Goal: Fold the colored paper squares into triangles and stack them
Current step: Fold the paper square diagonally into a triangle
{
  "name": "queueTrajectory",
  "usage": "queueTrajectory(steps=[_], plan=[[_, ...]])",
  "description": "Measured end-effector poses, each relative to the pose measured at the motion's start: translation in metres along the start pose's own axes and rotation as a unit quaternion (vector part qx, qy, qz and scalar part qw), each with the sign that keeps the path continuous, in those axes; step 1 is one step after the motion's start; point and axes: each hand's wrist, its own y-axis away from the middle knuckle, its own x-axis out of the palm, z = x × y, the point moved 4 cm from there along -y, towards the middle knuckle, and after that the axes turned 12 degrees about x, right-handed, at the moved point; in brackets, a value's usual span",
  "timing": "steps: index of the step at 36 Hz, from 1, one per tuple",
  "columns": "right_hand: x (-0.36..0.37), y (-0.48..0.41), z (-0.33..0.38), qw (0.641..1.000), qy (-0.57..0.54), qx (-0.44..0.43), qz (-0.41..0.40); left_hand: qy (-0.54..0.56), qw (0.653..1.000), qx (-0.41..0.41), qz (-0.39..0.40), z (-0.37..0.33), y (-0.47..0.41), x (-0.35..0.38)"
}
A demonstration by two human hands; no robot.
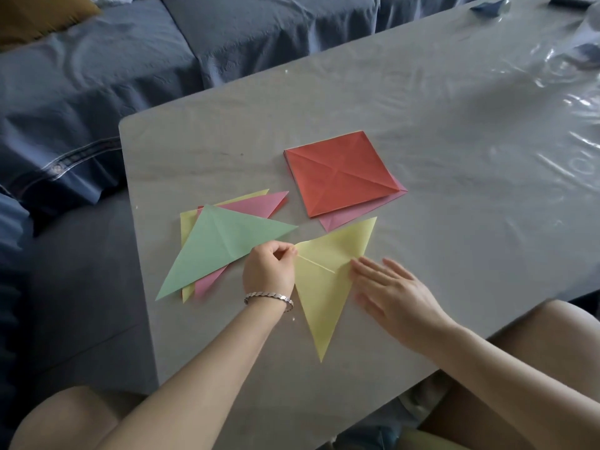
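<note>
Grey table (422, 102) before me, rounded corner at my far left. Clear plastic film (558, 92) over top, wrinkled, catching glare toward my right. Blue sofa cover (97, 92) beyond table and along my left, rumpled, pale patterned band (74, 160) across one fold. Mustard cushion (39, 14) in far left corner, partly cut off. Small blue object (488, 8) at table's far end, blurred; dark thing (571, 1) near it at frame edge, can't tell what.

Pile of folded triangles (224, 241) on the table (454, 125) near its left edge, stack of flat squares (337, 173) behind it to the right, single folded triangle (319, 297) in front of both, left hand (269, 271) at its left corner, right hand (389, 290) on its right edge, sofa (97, 92) behind the table.
</note>
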Motion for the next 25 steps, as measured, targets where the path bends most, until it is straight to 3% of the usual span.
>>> queueTrajectory(steps=[6,9,19,25], plan=[[-0.010,-0.033,-0.023,0.993,0.010,0.071,-0.098,0.007,1.000,0.000,0.001,0.002,0.000,0.000],[-0.017,-0.045,-0.029,0.988,0.007,0.107,-0.109,0.010,1.000,0.000,0.003,0.003,0.000,-0.001],[-0.005,-0.050,-0.020,0.976,0.031,0.212,0.046,0.003,1.000,-0.006,-0.003,0.005,-0.002,0.001],[0.003,-0.025,0.011,0.981,0.057,0.170,0.069,0.004,1.000,-0.003,0.001,0.006,-0.002,0.001]])
